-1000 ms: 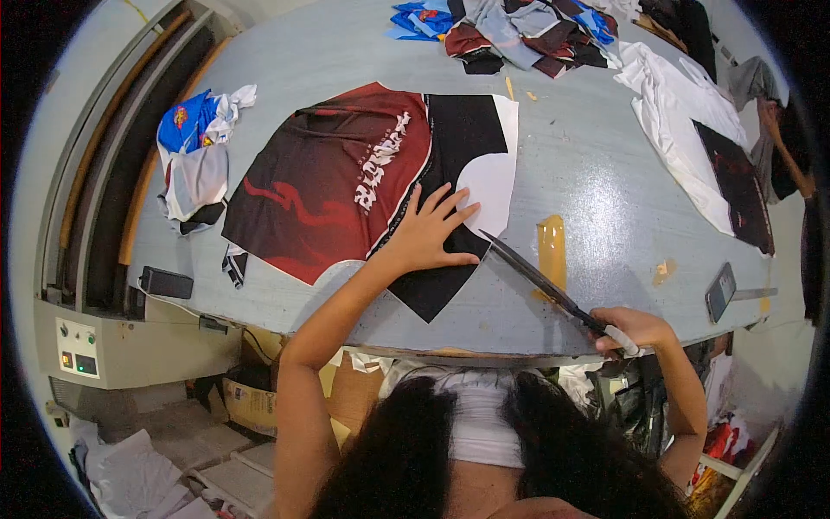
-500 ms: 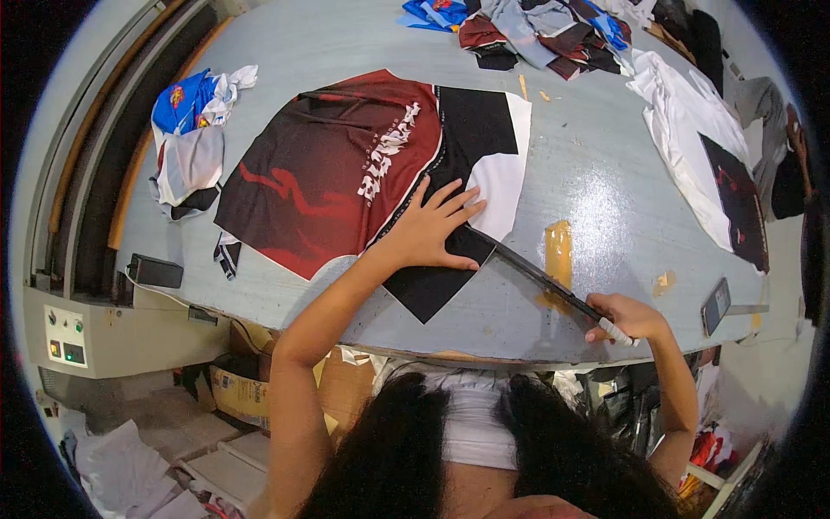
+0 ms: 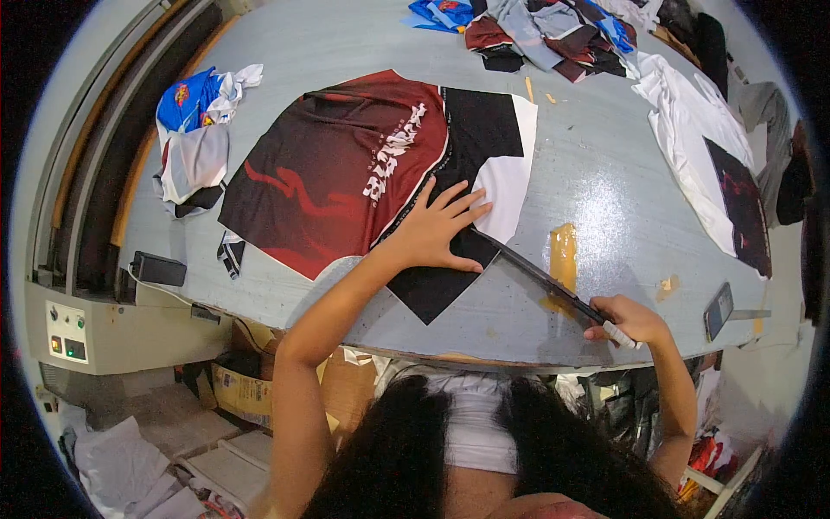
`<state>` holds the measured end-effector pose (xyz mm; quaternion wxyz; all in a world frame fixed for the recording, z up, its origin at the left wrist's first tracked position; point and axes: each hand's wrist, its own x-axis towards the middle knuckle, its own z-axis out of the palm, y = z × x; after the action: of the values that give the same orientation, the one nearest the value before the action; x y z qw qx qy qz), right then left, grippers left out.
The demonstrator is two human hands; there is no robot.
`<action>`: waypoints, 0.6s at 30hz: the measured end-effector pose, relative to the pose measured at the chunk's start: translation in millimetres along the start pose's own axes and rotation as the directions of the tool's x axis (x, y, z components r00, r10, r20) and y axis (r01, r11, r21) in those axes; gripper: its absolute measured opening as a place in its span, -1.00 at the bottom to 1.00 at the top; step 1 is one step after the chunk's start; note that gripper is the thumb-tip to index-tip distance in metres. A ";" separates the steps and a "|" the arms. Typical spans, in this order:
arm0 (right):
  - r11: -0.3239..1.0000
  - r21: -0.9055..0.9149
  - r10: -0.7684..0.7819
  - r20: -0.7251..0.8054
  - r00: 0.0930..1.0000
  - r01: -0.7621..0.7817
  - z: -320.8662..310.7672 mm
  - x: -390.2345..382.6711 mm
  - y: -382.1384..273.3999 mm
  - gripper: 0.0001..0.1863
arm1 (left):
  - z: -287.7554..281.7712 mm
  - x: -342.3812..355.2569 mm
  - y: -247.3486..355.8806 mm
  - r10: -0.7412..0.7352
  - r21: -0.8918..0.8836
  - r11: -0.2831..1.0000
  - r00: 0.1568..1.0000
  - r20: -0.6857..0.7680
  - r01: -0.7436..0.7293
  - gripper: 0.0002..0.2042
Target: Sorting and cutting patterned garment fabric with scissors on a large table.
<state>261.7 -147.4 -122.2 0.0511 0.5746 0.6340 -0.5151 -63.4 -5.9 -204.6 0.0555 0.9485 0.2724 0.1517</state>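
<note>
A dark red and black printed fabric panel [image 3: 337, 164] lies on the grey-blue table [image 3: 484, 52], joined along a curved seam to a black part with white fabric beside it. Spread flat with fingers apart, my left hand [image 3: 437, 229] presses on the black part near that seam. My right hand [image 3: 629, 320] is closed round the handles of long dark shears [image 3: 549, 281], whose grip is wrapped in white. The blades reach diagonally left to the black and white fabric below my left fingertips. Their tip is partly hidden by fabric.
Blue and white garments [image 3: 192, 130] lie at the left. A mixed cloth pile [image 3: 553, 39] sits at the far edge. White fabric [image 3: 692, 147] with a dark print and a phone [image 3: 718, 310] lie right. A black box [image 3: 158, 268] stands near the machine's control panel [image 3: 67, 333].
The whole view has shifted slightly, with table and fabric appearing a little farther right. My hands and the shears keep nearly the same place on the fabric.
</note>
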 end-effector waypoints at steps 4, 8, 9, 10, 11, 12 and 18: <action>1.000 0.020 -0.013 0.001 1.000 0.013 2.7 -1.5 0.0 -0.50 | -0.8 -0.7 0.6 -0.006 -0.007 1.000 1.000 -0.007 0.006 -0.10; 0.999 0.034 0.019 -0.007 1.000 -0.019 9.5 -7.1 -8.1 -0.52 | -0.3 -0.8 1.7 -0.015 -0.003 1.000 1.000 -0.020 0.015 -0.09; 0.999 0.033 0.032 -0.017 0.999 -0.031 11.3 -8.5 -11.4 -0.52 | -0.2 -1.1 2.2 -0.021 -0.001 1.000 1.000 -0.021 0.021 -0.09; 0.999 0.032 0.044 -0.028 0.999 -0.043 13.0 -9.5 -12.9 -0.52 | 0.4 -1.3 2.3 -0.021 0.000 1.000 1.000 -0.020 0.021 -0.09; 0.999 0.033 0.043 -0.028 0.999 -0.043 15.0 -9.6 -12.0 -0.52 | 1.4 -1.4 2.2 -0.027 -0.003 1.000 0.999 -0.025 0.027 -0.08; 0.998 0.030 0.056 -0.035 0.998 -0.055 17.4 -9.1 -10.6 -0.52 | 2.1 -1.5 2.2 -0.033 -0.005 0.999 0.999 -0.029 0.033 -0.07; 0.993 0.100 0.062 -0.034 0.997 -0.059 24.5 -11.3 -16.3 -0.52 | 3.0 -2.2 3.0 -0.063 -0.005 0.998 0.998 -0.020 0.062 -0.01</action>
<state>239.8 -169.4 -116.5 0.0265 0.6048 0.5909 -0.5332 -62.8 -9.7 -207.5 0.0598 0.9379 0.3021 0.1599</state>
